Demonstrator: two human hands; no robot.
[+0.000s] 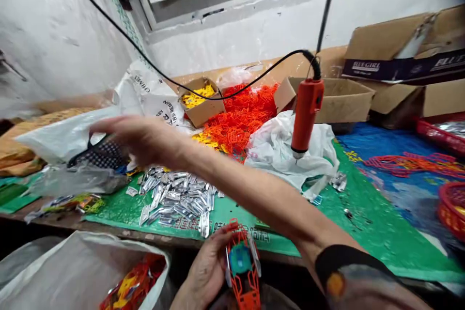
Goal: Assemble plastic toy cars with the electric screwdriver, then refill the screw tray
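My left hand (209, 271) is closed round a small orange plastic toy frame (244, 271) with a blue part and silver pieces in it, held low at the table's front edge. My right hand (140, 140) reaches far to the left across my body, blurred, with its fingers stretched out and nothing in them. It hovers over a pile of several silver parts (178, 198) on the green mat (363, 223), next to a dark patterned bag (103, 155).
An orange power screwdriver (307, 116) hangs on a cable above the table's middle. Behind it lie orange plastic frames (241, 116), a cardboard box of yellow pieces (199, 101), white bags and cardboard boxes (337, 99). Red baskets (452, 208) stand right; a bag of parts (134, 283) sits lower left.
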